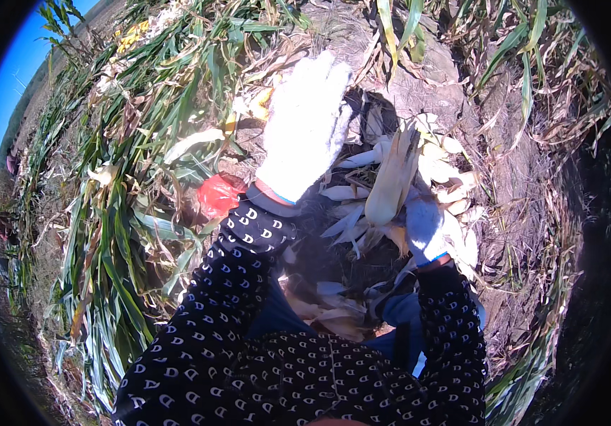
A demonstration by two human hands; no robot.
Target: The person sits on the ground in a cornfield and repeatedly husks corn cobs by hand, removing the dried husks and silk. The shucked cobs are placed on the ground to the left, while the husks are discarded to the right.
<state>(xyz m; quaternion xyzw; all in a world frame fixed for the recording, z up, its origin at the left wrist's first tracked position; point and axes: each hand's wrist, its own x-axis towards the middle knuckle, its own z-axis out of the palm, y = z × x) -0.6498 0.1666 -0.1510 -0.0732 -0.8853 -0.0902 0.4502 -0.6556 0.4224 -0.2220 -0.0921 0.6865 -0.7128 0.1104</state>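
Observation:
My left hand [305, 128], in a white knit glove, hangs over the ground at upper centre with its back to me. Strong sun washes it out; its fingers stretch away from me, and nothing shows in it. My right hand [425, 229], also gloved and partly shaded, grips the side of an ear of corn [390, 183] in its pale dry husk. The ear's rounded end points towards me, and frayed husk tips stick up at the far end. Its own fingers are partly hidden behind the ear. Loose corn husks [345, 193] lie beneath.
A heap of pale husks [457, 186] curves around my right hand. Beside my left wrist lies a red plastic bag [220, 196]. Cut green cornstalks [119, 229] cover the left side; more dry leaves [555, 96] stand at upper right. Yellow corn [132, 37] lies far off at upper left.

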